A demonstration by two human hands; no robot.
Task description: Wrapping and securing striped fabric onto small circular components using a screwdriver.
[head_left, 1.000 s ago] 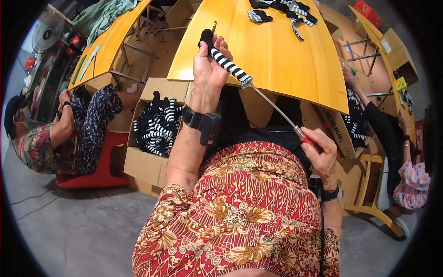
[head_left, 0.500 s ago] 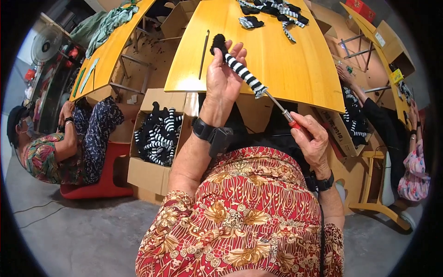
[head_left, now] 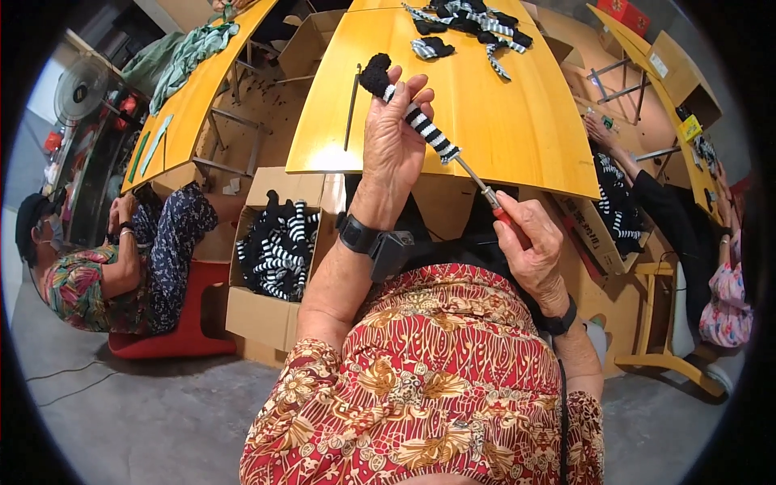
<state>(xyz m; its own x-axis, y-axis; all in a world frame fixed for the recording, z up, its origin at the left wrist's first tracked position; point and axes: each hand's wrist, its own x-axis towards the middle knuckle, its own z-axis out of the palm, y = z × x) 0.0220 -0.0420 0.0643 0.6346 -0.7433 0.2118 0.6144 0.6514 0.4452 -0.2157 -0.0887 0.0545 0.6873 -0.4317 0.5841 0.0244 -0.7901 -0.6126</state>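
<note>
Between my hands, at the near edge of the yellow table [head_left: 517, 137], is a small black-and-white striped knitted tube [head_left: 436, 139] with a fluffy black end, like a doll's leg. My left hand [head_left: 390, 133] is closed around its upper part, and the black end bends left above the thumb. A thin metal shaft [head_left: 470, 175] runs into the tube's lower opening; its tip is hidden inside. My right hand [head_left: 532, 246] grips the red handle of this screwdriver-like tool. On the table to the left lies a dark thin rod [head_left: 352, 109].
Striped knitted pieces [head_left: 473, 24] are piled at the table's far side. An open cardboard box [head_left: 263, 314] of similar pieces stands left of my left forearm; another box [head_left: 598, 234] is at right. One person [head_left: 89, 275] sits at left, others at right.
My right hand has shifted slightly left with the tool. The tube's black end now leans further left, and less of the striped part shows below my left hand.
</note>
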